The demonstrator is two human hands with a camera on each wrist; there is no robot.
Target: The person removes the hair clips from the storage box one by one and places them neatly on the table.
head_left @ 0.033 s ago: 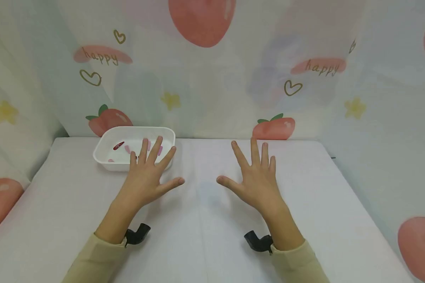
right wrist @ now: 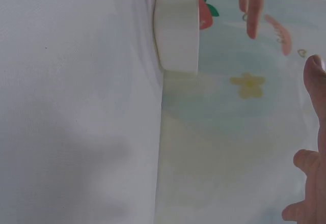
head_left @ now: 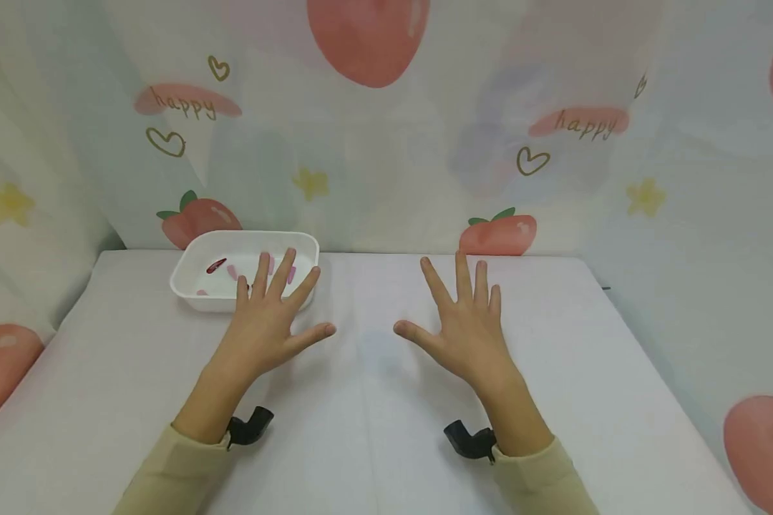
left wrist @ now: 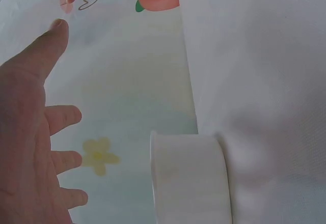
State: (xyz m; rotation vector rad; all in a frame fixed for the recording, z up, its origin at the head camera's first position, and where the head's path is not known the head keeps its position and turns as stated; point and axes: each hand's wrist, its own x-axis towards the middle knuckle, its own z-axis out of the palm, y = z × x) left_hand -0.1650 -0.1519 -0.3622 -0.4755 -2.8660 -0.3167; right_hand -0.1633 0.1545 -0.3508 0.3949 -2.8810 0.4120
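My left hand [head_left: 263, 330] is held over the table with its fingers spread, holding nothing. In the head view its fingertips overlap the white tray [head_left: 209, 304] at the back left. Inside that tray lie a dark red snap hair clip [head_left: 216, 266] and several small pink pieces [head_left: 232, 272], partly hidden behind the fingers. To the right, my right hand [head_left: 470, 332] is likewise spread and holds nothing, with bare tabletop around it. The left wrist view shows the tray's side wall [left wrist: 191, 178] beyond the left hand's palm [left wrist: 23, 147].
A white cloth covers the table [head_left: 373, 429]. Behind it hangs a printed backdrop [head_left: 386, 143] with peaches, hearts and stars, and more of it closes off both sides. Each wrist carries a black camera mount, one on the left [head_left: 250, 427] and one on the right [head_left: 469, 440].
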